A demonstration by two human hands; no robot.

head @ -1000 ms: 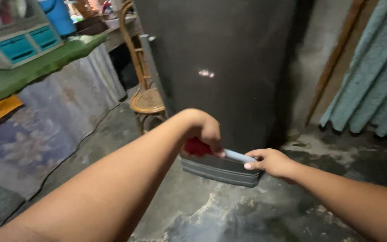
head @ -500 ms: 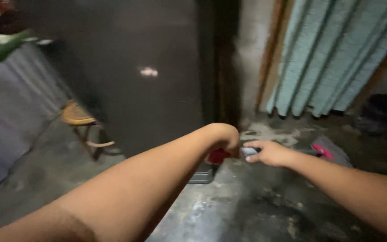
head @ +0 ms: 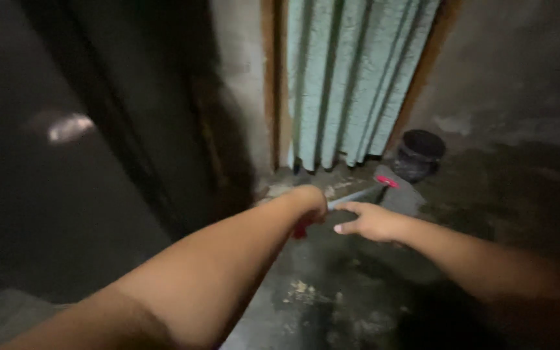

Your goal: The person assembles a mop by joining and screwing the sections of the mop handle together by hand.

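L hand (head: 309, 202) fisted round a red thing (head: 301, 229), mostly hidden. R hand (head: 371, 221) just beside it, fingers on a pale stick (head: 356, 196); grip unclear. Curtain (head: 351, 78) & dark bucket (head: 420, 153) behind.

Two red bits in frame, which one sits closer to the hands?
The red piece right under the left hand, touching it. The other red tip lies farther off, at the long handle's end near the dark bucket.

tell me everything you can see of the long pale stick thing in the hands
The pale stick is thin, straight and light grey-blue, and lies almost level above the dark concrete floor. The left hand closes over its near end, where something red shows below the fist. The right hand rests against its middle. Its far end meets a red part.
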